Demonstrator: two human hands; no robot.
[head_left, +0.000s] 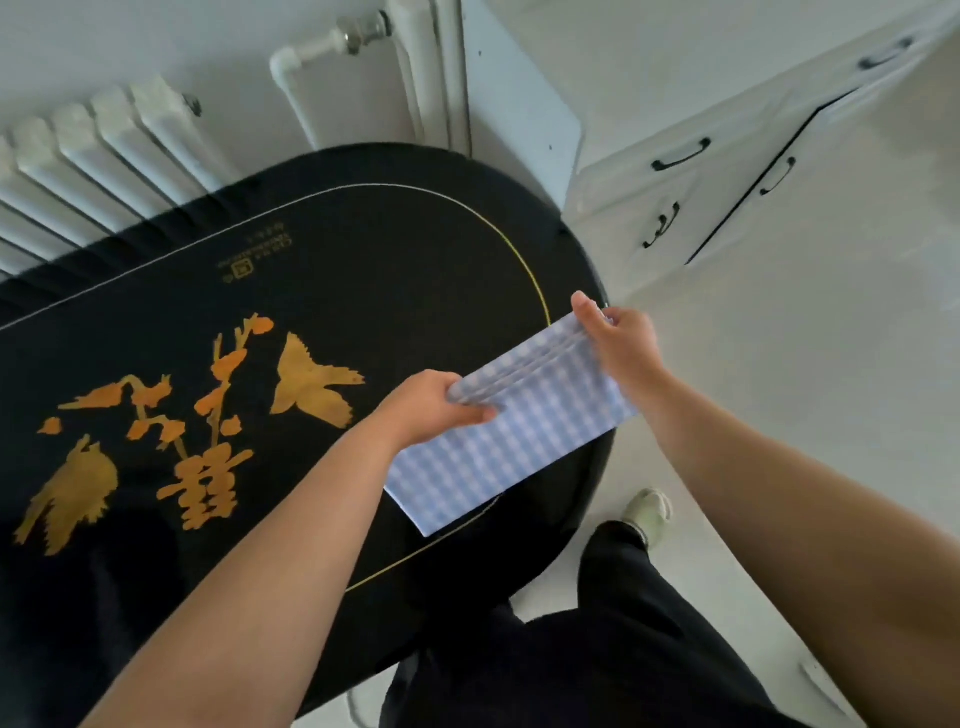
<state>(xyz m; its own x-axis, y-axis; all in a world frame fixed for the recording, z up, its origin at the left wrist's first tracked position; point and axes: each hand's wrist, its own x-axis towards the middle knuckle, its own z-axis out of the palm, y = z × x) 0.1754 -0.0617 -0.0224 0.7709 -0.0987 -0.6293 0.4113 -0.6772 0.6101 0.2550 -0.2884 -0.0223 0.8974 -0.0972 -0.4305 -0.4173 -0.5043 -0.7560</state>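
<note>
Two hands fold a checked cloth (511, 441) at the black table's (322, 249) right end: left hand (436, 408) and right hand (618, 343) pinch the pleated far edge; near half lies unfolded.

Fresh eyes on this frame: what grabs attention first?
The folded blue-and-white checked cloth at the right end of the black table, its far edge pinched by the left hand and the right hand. Next, the gold-and-orange bird and blossom design across the tabletop's left half.
</note>
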